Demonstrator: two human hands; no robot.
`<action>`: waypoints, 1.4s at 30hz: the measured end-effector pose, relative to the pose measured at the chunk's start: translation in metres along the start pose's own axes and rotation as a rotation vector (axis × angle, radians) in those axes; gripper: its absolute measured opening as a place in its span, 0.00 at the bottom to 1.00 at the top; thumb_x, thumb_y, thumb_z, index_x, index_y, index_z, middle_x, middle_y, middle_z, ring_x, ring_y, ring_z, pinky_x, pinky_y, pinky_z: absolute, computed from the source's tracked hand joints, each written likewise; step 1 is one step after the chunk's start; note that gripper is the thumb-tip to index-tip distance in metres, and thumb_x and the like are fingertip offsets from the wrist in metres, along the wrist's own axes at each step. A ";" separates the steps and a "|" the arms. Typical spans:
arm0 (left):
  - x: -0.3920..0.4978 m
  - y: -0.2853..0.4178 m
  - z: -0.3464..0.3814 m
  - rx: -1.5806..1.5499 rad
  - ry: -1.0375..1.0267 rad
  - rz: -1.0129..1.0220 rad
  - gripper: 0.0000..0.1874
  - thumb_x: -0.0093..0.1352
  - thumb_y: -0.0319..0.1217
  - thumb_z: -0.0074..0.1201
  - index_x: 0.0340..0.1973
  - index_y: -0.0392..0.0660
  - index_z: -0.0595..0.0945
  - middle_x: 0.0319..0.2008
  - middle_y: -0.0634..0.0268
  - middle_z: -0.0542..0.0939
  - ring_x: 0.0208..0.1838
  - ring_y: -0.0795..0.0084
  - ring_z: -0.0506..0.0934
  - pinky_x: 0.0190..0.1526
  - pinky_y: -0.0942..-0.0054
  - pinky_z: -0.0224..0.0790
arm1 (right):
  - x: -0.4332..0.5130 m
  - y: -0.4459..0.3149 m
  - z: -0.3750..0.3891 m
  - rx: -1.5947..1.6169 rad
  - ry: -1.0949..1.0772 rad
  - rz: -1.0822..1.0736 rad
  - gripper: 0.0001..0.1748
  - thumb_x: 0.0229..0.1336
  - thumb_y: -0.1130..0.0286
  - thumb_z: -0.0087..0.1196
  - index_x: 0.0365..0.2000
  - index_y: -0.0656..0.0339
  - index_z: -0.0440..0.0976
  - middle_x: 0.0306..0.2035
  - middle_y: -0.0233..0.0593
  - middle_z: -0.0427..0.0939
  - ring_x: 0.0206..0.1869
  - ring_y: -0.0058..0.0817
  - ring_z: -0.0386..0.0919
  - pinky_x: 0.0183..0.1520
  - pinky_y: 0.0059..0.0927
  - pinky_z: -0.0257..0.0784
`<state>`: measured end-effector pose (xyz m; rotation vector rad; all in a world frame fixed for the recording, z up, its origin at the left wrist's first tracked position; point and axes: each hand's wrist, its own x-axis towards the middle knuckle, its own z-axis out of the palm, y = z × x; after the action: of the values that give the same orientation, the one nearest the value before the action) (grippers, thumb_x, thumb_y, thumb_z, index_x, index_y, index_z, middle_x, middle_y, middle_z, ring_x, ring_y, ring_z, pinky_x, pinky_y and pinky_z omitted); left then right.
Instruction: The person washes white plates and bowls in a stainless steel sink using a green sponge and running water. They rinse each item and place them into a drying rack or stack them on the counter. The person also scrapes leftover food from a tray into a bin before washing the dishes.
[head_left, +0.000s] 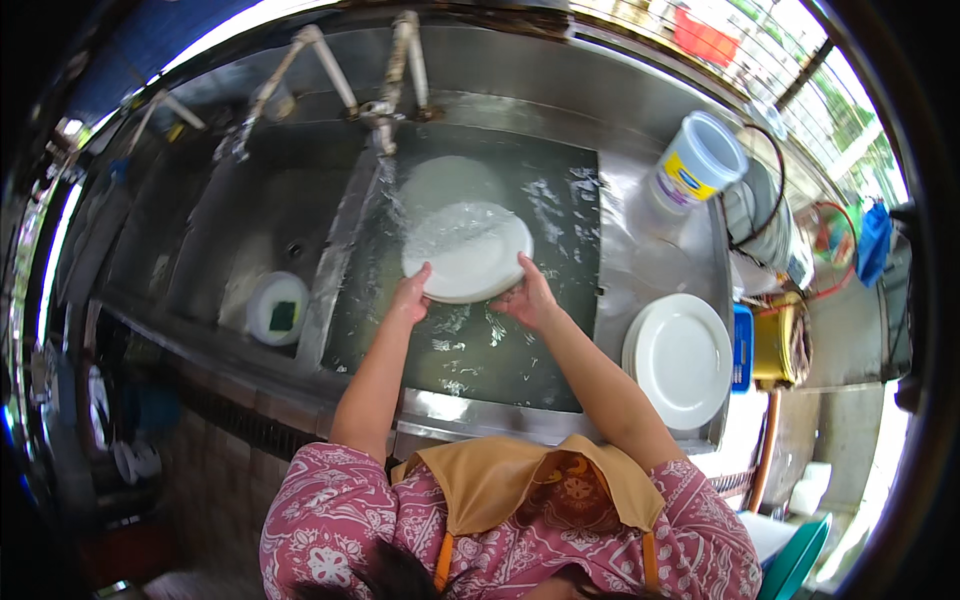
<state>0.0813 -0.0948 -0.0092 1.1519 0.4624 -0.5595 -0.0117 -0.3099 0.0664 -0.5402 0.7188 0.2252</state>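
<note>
My left hand (411, 296) and my right hand (529, 296) grip opposite sides of a small stack of white plates (472, 259). The thumbs rest on the rim, and the other fingers are partly hidden beneath. The stack tilts, its far part under the surface of the water (465, 345) in a steel sink basin. Another pale round shape (454, 180), likely a plate, lies submerged just beyond. Water runs from a metal faucet (384, 135) at the basin's far left corner. To the right, a stack of white plates (684, 360) stands on the steel drainboard (622, 255).
A clear plastic tub (697, 161) stands at the back right, before a basket holding plates (761, 206). In the left basin (255, 225) sits a white bowl (277, 307) with a green scouring pad (283, 316). A second faucet (244, 139) hangs over that side.
</note>
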 end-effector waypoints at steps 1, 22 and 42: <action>-0.012 0.001 -0.001 0.094 -0.022 -0.042 0.30 0.62 0.40 0.58 0.52 0.31 0.69 0.49 0.48 0.74 0.49 0.57 0.76 0.49 0.61 0.69 | 0.013 0.004 -0.006 0.055 -0.082 -0.051 0.30 0.59 0.60 0.49 0.56 0.66 0.58 0.54 0.50 0.67 0.58 0.42 0.65 0.62 0.46 0.59; -0.017 -0.018 0.005 1.126 -0.103 0.130 0.37 0.63 0.51 0.50 0.58 0.35 0.66 0.61 0.42 0.62 0.67 0.52 0.56 0.67 0.64 0.45 | -0.045 -0.036 -0.102 -0.674 0.345 -0.632 0.27 0.55 0.55 0.54 0.43 0.73 0.72 0.40 0.43 0.75 0.39 0.30 0.74 0.45 0.33 0.70; -0.015 0.008 -0.046 0.487 -0.303 0.264 0.34 0.65 0.47 0.51 0.59 0.36 0.65 0.57 0.48 0.69 0.60 0.58 0.67 0.60 0.66 0.57 | -0.008 0.043 -0.080 -0.256 -0.041 -0.369 0.34 0.63 0.50 0.42 0.61 0.63 0.54 0.60 0.44 0.62 0.61 0.39 0.62 0.62 0.42 0.59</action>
<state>0.0725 -0.0471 -0.0099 1.5323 -0.0985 -0.6193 -0.0793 -0.3172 0.0051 -0.8983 0.5406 -0.0172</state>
